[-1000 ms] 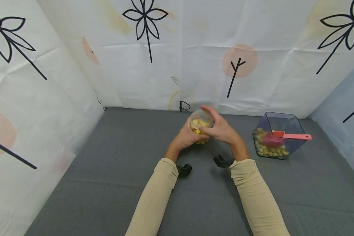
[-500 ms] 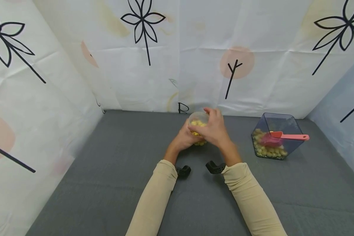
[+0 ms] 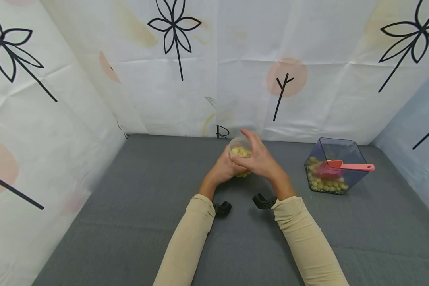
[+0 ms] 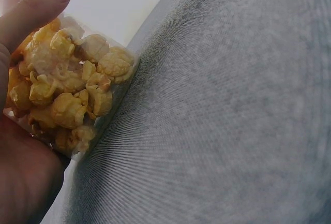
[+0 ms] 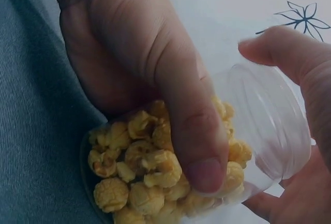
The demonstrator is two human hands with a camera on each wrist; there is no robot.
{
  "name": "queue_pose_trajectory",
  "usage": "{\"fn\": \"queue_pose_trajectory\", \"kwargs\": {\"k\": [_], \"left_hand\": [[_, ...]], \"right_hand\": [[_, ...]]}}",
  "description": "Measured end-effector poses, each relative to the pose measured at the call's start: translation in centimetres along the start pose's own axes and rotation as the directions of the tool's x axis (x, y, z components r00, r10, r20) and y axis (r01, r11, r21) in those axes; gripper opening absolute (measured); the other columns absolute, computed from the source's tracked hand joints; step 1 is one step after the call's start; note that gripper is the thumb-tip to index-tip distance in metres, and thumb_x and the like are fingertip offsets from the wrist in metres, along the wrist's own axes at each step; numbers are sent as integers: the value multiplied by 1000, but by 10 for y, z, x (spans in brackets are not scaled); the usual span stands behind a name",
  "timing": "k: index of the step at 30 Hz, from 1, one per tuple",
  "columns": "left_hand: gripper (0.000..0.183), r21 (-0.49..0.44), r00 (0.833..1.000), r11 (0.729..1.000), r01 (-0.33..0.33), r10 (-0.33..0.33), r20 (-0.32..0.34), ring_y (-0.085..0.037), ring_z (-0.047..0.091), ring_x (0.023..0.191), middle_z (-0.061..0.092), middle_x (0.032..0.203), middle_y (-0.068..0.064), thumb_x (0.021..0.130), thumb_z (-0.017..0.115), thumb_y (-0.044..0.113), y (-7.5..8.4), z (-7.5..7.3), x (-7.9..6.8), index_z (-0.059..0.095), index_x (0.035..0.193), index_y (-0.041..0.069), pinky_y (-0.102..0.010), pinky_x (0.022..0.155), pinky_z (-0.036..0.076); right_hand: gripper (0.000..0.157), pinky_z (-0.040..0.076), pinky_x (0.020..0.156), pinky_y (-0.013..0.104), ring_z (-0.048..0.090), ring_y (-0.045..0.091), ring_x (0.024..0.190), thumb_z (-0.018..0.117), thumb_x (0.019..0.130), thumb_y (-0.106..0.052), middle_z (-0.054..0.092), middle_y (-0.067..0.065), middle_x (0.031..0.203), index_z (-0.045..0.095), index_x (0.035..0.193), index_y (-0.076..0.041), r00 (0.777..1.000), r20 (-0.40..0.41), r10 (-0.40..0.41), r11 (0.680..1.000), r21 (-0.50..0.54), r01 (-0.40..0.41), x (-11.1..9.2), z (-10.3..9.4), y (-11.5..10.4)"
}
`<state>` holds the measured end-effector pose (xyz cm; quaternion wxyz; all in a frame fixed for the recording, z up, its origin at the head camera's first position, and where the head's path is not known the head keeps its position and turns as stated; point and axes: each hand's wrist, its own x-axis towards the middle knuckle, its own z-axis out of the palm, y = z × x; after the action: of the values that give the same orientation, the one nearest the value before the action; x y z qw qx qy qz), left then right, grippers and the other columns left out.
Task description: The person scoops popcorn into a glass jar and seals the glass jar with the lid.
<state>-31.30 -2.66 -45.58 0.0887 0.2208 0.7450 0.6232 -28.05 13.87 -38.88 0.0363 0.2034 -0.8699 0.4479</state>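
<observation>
A clear round plastic jar [image 3: 241, 151] of yellow popcorn [image 5: 150, 175] stands upright on the grey cloth near its back edge. My left hand [image 3: 224, 167] grips the jar's side low down, its thumb [image 4: 36, 14] across the wall. At the jar's top, my right hand [image 3: 260, 159] spans the clear ribbed top [image 5: 279, 120] between thumb and fingers. Whether this ribbed part is a lid or the jar's own neck, I cannot tell. The jar's far side is hidden by the hands.
To the right stands a clear bluish square tub [image 3: 339, 149], partly filled with popcorn. A pink scoop [image 3: 355, 166] leans in it, its handle over the rim. Printed white cloth walls [image 3: 243, 91] rise behind and at both sides of the grey cloth [image 3: 157, 190].
At the jar's top, my right hand turned inward to the left, then turned back slightly with its fingers spread wider. The left hand keeps its hold; the tub and scoop stay put.
</observation>
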Motion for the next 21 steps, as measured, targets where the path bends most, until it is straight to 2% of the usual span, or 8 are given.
{"fn": "queue_pose_trajectory", "kwargs": {"k": [4, 11, 16, 21], "left_hand": [[94, 39, 1000, 999, 2, -2, -3, -24, 55, 119, 47, 141, -7, 82, 86, 21, 1, 0, -1, 25, 153, 21, -41, 98, 52], [98, 30, 998, 998, 61, -61, -19, -27, 52, 122, 45, 143, -11, 82, 86, 20, 4, 0, -3, 22, 155, 17, -42, 99, 51], [92, 33, 999, 999, 42, -42, -7, -27, 52, 122, 44, 143, -13, 84, 83, 16, 4, 0, -3, 23, 153, 15, -42, 98, 52], [85, 131, 999, 990, 42, -41, -17, -27, 54, 114, 44, 140, -16, 87, 77, 19, 5, 0, -3, 24, 154, 13, -41, 93, 51]], "right_hand": [[84, 38, 114, 60, 38, 37, 145, 75, 93, -30, 32, 18, 162, 29, 160, -9, 1000, 7, 1, 1000, -14, -1, 0, 0, 0], [83, 35, 118, 59, 36, 39, 149, 72, 95, -37, 33, 21, 162, 31, 159, -2, 999, 3, 41, 994, -103, -40, -1, 1, -8], [84, 38, 115, 62, 41, 43, 146, 70, 94, -44, 35, 19, 163, 33, 159, -4, 992, -51, 120, 975, -182, -127, -4, 4, -20], [82, 34, 115, 67, 42, 44, 144, 69, 94, -46, 40, 19, 161, 37, 156, -2, 982, -122, 141, 957, -238, -167, -3, 11, -28]]}}
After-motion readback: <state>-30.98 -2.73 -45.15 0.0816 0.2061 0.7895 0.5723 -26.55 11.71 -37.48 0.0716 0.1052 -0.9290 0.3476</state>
